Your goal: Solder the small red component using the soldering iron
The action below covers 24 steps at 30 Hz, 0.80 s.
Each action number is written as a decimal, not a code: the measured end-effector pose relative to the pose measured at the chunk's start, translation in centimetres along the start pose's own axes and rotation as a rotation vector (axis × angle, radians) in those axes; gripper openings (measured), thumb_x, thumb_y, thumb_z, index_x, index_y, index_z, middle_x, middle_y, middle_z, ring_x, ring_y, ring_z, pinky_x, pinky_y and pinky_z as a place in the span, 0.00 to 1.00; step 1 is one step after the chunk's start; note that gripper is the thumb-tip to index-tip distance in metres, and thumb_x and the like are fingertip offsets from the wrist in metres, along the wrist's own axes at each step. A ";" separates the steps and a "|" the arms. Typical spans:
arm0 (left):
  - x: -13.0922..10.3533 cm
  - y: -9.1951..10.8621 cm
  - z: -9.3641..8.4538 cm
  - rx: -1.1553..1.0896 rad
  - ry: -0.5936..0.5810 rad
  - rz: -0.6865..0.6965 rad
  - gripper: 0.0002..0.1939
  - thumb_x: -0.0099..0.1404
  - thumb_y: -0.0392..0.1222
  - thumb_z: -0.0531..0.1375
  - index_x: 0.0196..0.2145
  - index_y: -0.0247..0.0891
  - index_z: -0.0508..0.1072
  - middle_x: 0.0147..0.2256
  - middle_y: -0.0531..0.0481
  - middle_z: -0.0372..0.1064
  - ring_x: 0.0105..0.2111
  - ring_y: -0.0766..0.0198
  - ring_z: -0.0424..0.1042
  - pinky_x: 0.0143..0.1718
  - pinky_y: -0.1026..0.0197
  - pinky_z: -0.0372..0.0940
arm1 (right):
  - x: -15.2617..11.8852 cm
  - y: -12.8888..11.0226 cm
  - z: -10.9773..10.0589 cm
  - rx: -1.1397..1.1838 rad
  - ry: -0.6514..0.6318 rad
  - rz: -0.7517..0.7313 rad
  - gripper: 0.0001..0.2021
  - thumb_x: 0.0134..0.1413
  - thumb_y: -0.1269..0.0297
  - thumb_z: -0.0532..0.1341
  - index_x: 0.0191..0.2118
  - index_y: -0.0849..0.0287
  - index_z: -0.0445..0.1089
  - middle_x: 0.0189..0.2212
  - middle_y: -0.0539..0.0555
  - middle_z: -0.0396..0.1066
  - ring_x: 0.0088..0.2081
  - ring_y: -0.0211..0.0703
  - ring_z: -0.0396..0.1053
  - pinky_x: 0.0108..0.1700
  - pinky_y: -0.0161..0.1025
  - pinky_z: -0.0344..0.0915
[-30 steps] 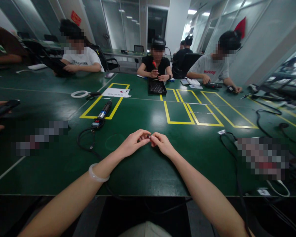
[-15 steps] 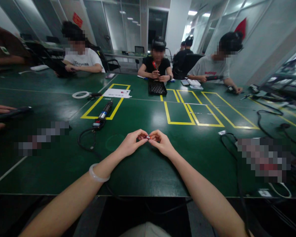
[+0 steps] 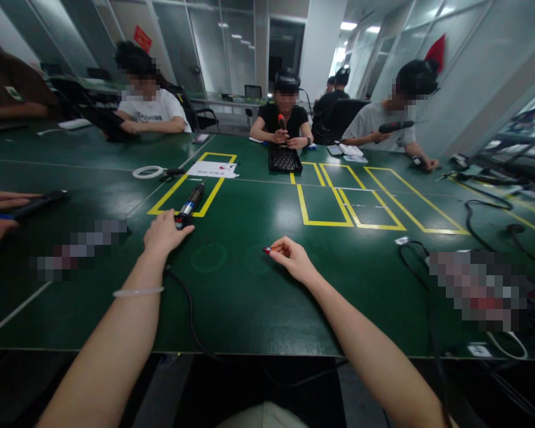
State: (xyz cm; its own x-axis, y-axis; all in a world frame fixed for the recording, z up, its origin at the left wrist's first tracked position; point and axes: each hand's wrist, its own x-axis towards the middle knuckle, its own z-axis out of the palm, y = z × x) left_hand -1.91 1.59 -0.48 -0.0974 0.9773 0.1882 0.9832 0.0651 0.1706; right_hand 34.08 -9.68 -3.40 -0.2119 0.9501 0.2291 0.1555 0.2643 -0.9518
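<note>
1. Green tabletop [image 3: 249, 309] spreads beneath both hands, with yellow tape outlines [image 3: 327, 224] beyond them.
2. The right hand [image 3: 292, 258] pinches a small red-ended piece [image 3: 266, 251] between thumb and fingertips, just off the surface near the middle; the piece is too small to identify.
3. The left hand [image 3: 160, 233] has parted from the right and moved leftward, leaving the piece to the right hand alone. Its thumb and fingers are spread around the near end of a corded cylindrical device [image 3: 190, 205]; whether they grip it, I cannot tell.
4. That device lies slanted across the near edge of the left tape outline, its far end inside.
5. Beyond it are a white paper sheet [image 3: 211, 169] and, to the left, a white coil [image 3: 148, 172].
6. At the far side, a co-worker in black [image 3: 298, 113] sits behind a black tray [image 3: 285, 170].
</note>
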 end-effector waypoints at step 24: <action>-4.5 7.9 0.5 -0.058 -0.145 0.317 0.34 0.62 0.57 0.56 0.62 0.42 0.57 0.58 0.41 0.61 0.55 0.48 0.63 0.48 0.52 0.64 | -0.1 -0.2 0.2 -0.137 0.000 -0.011 0.11 0.51 0.58 0.64 0.36 0.59 0.67 0.24 0.47 0.64 0.25 0.35 0.59 0.28 0.33 0.57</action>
State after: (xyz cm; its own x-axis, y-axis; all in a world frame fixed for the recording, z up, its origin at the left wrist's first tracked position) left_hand 6.42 -2.21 -0.46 0.2384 0.9658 0.1015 0.9502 -0.2536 0.1810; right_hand 33.85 -9.84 -3.23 -0.2148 0.9468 0.2396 0.2832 0.2952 -0.9125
